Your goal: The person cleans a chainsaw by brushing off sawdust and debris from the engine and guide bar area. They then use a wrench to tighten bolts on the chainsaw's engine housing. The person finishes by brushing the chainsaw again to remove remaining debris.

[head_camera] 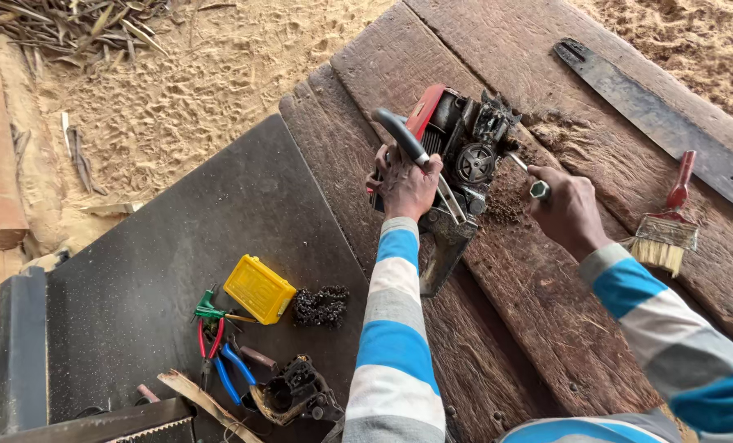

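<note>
Sandy ground covered with sawdust (219, 74) surrounds a low platform of broad, weathered brown wooden planks (547, 312), and beside the planks lies one large flat dark grey sheet (178, 271). On the planks, near the middle, rests one red and black chainsaw body (456, 156) with its side cover off, so the round clutch drum and the dirty inner parts are open to see; loose sawdust lies around it. I judge that the taking apart is already well along: one long grey metal guide bar (662, 123) lies well apart on the far planks, and one yellow rectangular plastic part (258, 289), one clump of dark coiled chain (321, 305) and one black housing piece (296, 394) are set on the dark sheet. What remains, as it seems, is the cleaning or the work on the exposed side. The left hand (406, 184) is closed around the black curved handle of the saw and keeps it steady. The right hand (570, 212) grips one slim metal socket wrench (532, 182), whose tip points to the saw near the drum. One paintbrush with a red handle and pale bristles (666, 226) lies just beside the right wrist. On the sheet I count also one green-handled tool (210, 312), one red-handled pliers (209, 340) and one blue-handled pliers (231, 369).
</note>
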